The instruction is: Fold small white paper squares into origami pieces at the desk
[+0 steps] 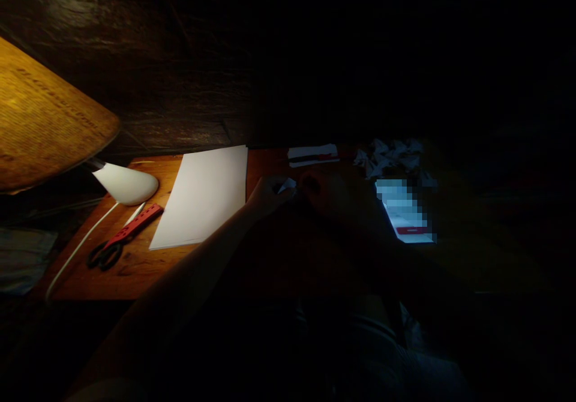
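Observation:
Over the middle of the wooden table (175,276), my left hand (265,195) pinches a small folded piece of white paper (287,186). My right hand (315,192) is in deep shadow just to the right of it, its fingers curled close to the paper's edge; whether they grip it is too dark to tell. A stack of white paper sheets (204,198) lies left of my hands. Beyond them, some small white paper pieces (312,149) lie with a dark and red slim tool (315,158) across them.
At the left stand a lamp with a yellow shade (49,126) and a white base (130,185). Black-handled scissors (108,255) lie by a red perforated strip (135,225). On the right are a lit phone (405,213) and a heap of folded paper pieces (391,157).

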Tool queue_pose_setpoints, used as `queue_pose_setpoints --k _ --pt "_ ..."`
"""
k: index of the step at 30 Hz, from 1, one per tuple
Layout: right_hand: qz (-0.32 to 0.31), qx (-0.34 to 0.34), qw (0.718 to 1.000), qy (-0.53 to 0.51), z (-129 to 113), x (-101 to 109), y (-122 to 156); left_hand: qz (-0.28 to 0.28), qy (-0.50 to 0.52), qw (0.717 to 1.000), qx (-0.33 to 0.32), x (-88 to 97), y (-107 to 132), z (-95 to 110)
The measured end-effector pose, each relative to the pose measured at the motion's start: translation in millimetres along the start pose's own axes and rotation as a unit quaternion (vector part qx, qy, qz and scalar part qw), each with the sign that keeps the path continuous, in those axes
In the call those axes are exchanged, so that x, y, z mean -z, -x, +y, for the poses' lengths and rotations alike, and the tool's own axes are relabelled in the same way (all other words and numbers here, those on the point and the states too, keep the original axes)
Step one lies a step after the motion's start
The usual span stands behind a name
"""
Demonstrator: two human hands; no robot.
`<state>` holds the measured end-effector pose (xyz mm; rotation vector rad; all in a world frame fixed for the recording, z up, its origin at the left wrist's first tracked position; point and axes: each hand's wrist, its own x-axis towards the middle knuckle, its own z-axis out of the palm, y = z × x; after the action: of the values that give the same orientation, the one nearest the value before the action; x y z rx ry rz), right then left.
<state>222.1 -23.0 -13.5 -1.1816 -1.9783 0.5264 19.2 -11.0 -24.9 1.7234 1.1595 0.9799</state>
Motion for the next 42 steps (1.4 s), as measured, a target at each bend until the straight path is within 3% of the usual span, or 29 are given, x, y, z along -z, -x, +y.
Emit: queue_pose_setpoints --k 7,14,25,32,38,42 --pt "0.003 0.008 1.0 -0.003 3.9 -3.1 0.3 -0.008 -0.018 1.0 -0.002 0.2 -0.3 -1.2" --pt "0.008 -0.039 0.996 -0.082 0.9 -4.9 -0.8 -0.021 0.009 1.0 0.002 -0.9 -0.7 -2.1" --pt "0.022 -0.056 0.981 -0.184 -1.5 -3.4 -2.3 -0.015 0.056 0.998 -0.019 -0.8 -0.6 1.2" --pt "0.007 -0.074 0.976 -0.205 1.7 -1.7 -5.0 -0.014 0.07 0.997 -0.005 -0.3 -0.9 -2.5" --pt "0.018 -0.061 0.979 -0.195 0.6 -2.9 -3.1 -0.026 0.072 0.996 -0.036 -0.8 -2.4 -5.3" --pt "0.033 -0.036 0.982 -0.181 -0.5 -4.8 -1.9 -0.029 0.071 0.997 -0.014 -0.6 -5.0 -8.5"
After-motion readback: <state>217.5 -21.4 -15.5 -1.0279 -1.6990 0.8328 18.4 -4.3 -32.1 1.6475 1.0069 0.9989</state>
